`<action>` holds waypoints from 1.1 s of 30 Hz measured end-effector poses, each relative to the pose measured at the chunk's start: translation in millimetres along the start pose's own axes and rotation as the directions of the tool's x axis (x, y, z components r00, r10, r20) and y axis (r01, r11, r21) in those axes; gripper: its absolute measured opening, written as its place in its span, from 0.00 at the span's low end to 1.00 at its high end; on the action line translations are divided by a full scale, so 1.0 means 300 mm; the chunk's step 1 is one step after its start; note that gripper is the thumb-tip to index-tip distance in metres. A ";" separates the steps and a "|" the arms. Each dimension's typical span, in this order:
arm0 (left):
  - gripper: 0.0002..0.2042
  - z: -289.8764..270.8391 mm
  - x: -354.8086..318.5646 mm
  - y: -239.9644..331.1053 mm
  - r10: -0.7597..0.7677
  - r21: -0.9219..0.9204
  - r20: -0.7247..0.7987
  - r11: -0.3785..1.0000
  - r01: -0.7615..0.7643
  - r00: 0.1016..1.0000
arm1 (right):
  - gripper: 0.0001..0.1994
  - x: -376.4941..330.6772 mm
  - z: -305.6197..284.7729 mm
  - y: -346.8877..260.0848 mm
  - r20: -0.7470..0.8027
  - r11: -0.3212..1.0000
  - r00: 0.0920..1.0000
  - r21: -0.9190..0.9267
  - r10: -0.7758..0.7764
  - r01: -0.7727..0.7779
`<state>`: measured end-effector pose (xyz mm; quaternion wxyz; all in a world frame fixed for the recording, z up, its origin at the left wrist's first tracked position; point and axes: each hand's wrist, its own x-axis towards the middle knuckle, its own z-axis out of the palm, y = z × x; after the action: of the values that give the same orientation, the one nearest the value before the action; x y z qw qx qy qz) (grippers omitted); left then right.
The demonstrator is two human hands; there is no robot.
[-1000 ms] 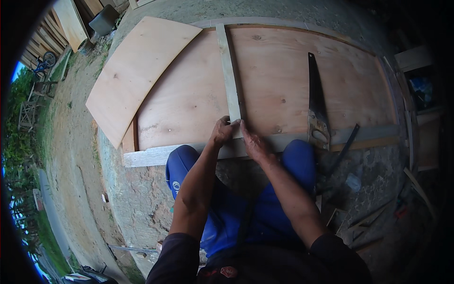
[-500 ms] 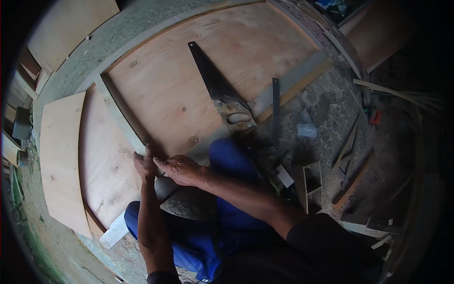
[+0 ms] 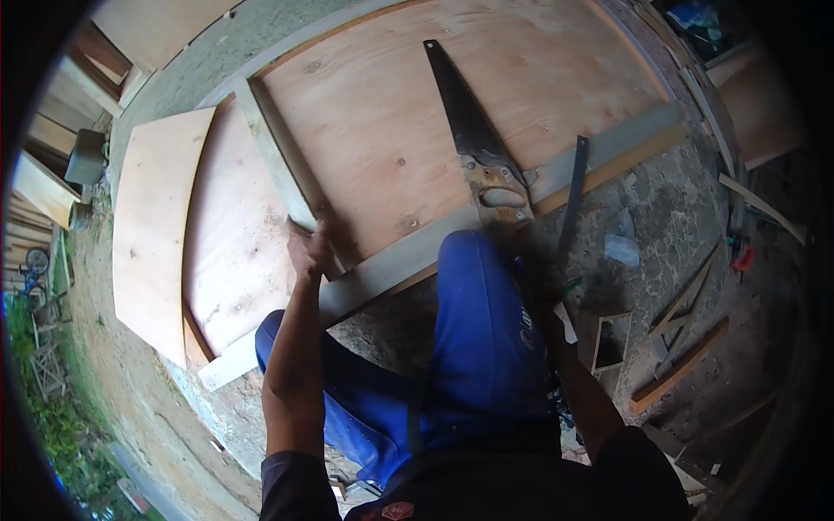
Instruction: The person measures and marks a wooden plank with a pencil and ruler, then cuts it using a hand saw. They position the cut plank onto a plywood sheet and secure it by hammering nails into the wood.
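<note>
Clasps in left hand (image 3: 310, 249) the near end of a slat (image 3: 276, 161) across the panel (image 3: 373, 113), likely light, stiff and not slippery, best taken by both edges, with right hand (image 3: 549, 323) by the knee (image 3: 467, 260), too dark to tell its grip.

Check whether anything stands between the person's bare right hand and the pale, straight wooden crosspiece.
Yes: the bent right leg in blue trousers stands between the shadowed right hand, on the leg's outer side, and the crosspiece. Nothing visible separates the bare left hand from it, gripping its near end.
</note>
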<state>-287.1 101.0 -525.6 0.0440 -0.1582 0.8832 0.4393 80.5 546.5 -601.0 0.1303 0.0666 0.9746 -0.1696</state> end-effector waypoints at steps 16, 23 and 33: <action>0.40 -0.057 -0.042 0.082 -0.097 0.106 0.062 0.990 0.090 0.993 | 0.13 0.232 -0.677 -0.284 -0.041 0.929 0.996 0.367 0.073 -0.053; 0.42 -0.055 -0.031 0.111 -0.097 0.104 0.080 0.991 0.089 0.992 | 0.14 0.684 -0.728 -0.814 0.211 0.437 0.435 -0.039 -0.875 0.899; 0.44 -0.053 -0.018 0.078 -0.094 0.100 0.098 0.991 0.084 0.991 | 0.17 0.851 -0.503 -0.935 0.293 0.227 0.248 -0.105 -0.923 0.968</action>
<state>-288.6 102.9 -496.9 0.1163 -0.1724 0.8920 0.4015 -247.7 359.0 -446.7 0.0895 -0.5718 0.8109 -0.0868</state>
